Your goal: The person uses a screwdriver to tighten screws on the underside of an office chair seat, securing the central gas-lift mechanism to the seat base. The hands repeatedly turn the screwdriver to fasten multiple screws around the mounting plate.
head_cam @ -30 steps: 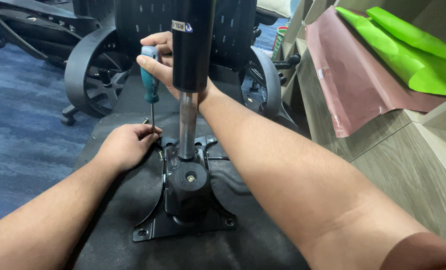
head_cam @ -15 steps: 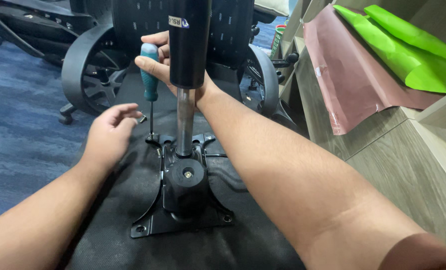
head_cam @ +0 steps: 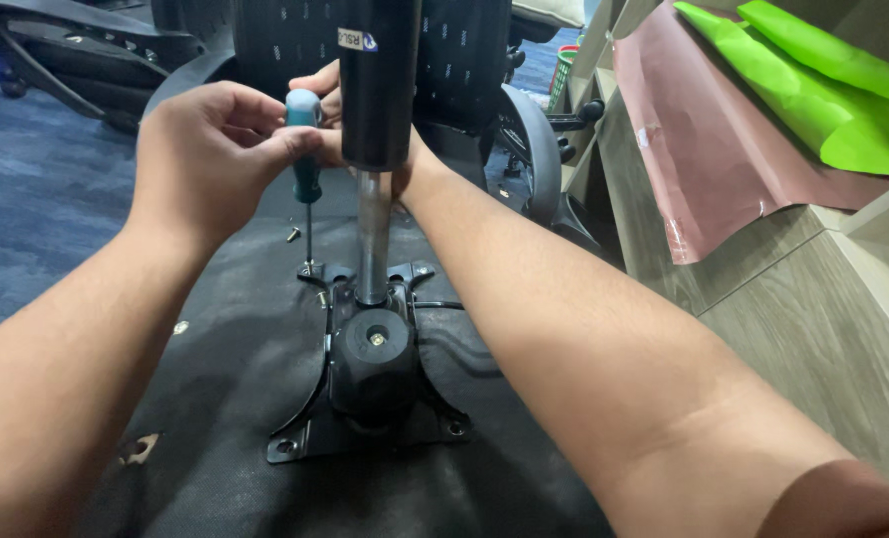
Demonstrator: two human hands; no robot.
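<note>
Item: screwdriver [head_cam: 306, 169], teal handle, upper centre | left hand [head_cam: 210, 149] and right hand [head_cam: 330, 100] both gripping it | tip on bracket [head_cam: 365, 399] corner screw | risk: tilted shaft may slip off screw; loose screw [head_cam: 293, 235] nearby could roll away.

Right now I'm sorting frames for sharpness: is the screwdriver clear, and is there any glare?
Head view: the screwdriver and left hand are reasonably sharp; a bright highlight runs down the metal column; the near forearms are slightly soft; the black seat underside is dark, with little detail.
</note>
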